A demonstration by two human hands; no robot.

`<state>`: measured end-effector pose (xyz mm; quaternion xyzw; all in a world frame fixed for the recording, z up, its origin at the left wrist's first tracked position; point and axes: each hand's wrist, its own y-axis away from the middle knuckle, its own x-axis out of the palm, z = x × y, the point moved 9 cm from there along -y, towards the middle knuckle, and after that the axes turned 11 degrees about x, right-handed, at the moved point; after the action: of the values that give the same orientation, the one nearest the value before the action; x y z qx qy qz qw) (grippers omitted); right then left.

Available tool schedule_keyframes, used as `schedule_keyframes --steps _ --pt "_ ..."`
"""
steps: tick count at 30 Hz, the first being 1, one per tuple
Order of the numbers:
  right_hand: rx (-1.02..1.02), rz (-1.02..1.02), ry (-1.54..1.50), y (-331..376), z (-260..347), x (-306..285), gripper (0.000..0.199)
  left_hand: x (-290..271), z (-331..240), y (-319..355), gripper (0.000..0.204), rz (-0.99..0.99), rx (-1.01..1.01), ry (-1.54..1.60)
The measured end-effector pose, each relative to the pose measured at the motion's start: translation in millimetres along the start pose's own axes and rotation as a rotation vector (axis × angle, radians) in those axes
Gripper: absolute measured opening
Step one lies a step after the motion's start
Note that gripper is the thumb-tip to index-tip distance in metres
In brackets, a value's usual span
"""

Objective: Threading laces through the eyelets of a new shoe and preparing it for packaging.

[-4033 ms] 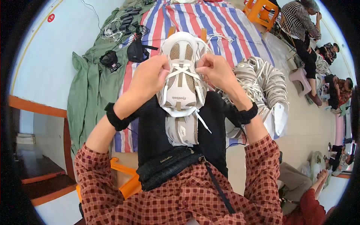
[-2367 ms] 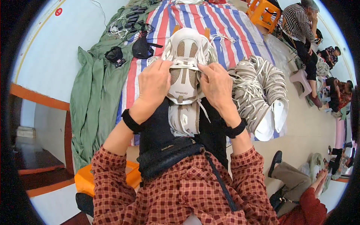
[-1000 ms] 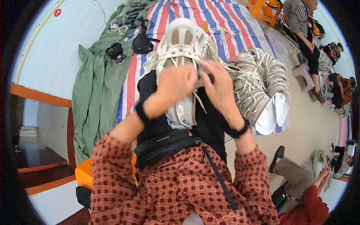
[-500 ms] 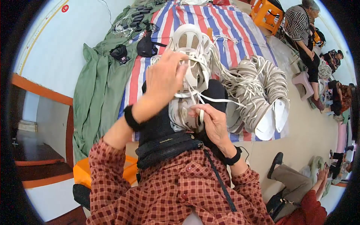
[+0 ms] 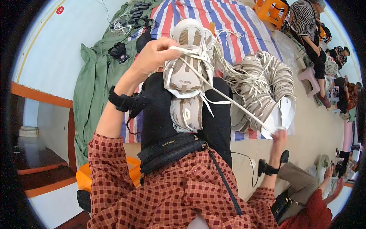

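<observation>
A white-and-beige shoe upper [image 5: 185, 78] lies across my thighs with its toe pointing away. Another upper [image 5: 187, 114] sits below it, nearer my waist. My left hand [image 5: 154, 57] is closed at the left side of the lacing, pinching a white lace there. From the lacing a white shoelace [image 5: 240, 108] stretches taut to the right. My right hand [image 5: 279, 141], somewhat blurred, is closed around its far end, well out past my right knee. A loose lace end [image 5: 217, 102] hangs beside the upper.
Stacked shoe uppers [image 5: 249, 91] with tangled laces lie right of my knees on a striped sheet [image 5: 244, 23]. Green cloth [image 5: 95, 91] is at the left, with a dark pouch [image 5: 119, 52] on it. A seated person's leg [image 5: 299, 177] is near my right arm.
My right hand has swung out to the right, drawing the lace taut. My left hand has shifted slightly left and up, baring more of the upper.
</observation>
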<state>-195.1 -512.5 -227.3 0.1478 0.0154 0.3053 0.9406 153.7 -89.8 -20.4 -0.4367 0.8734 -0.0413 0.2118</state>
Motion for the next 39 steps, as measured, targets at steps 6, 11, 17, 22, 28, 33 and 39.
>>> schedule_keyframes --steps 6,11,17,22,28,33,39 --pt "0.315 -0.167 0.097 -24.9 -101.0 -166.8 0.025 14.9 -18.7 25.8 0.018 -0.307 0.293 -0.466" --pt "0.018 0.279 0.735 5.4 -36.2 77.4 0.026 91.6 -48.1 56.2 0.020 0.063 0.816 -0.895" --pt "-0.457 0.484 0.416 66.6 101.9 294.3 0.021 105.6 -33.9 46.0 0.017 0.135 0.679 -1.092" --pt "-0.450 0.705 0.385 53.2 110.5 375.2 0.025 102.8 -45.0 49.9 0.010 0.112 0.742 -0.944" --pt "-0.369 0.892 0.495 54.3 115.3 391.6 0.016 72.8 -49.6 71.7 0.012 0.093 0.656 -0.891" --pt "-0.884 0.656 0.856 75.3 150.7 375.4 0.011 67.5 -56.7 50.7 0.014 -0.098 0.693 -0.879" --pt "-0.968 0.547 0.975 87.1 145.5 369.8 0.009 89.3 -43.6 19.8 0.005 0.015 0.735 -1.128"
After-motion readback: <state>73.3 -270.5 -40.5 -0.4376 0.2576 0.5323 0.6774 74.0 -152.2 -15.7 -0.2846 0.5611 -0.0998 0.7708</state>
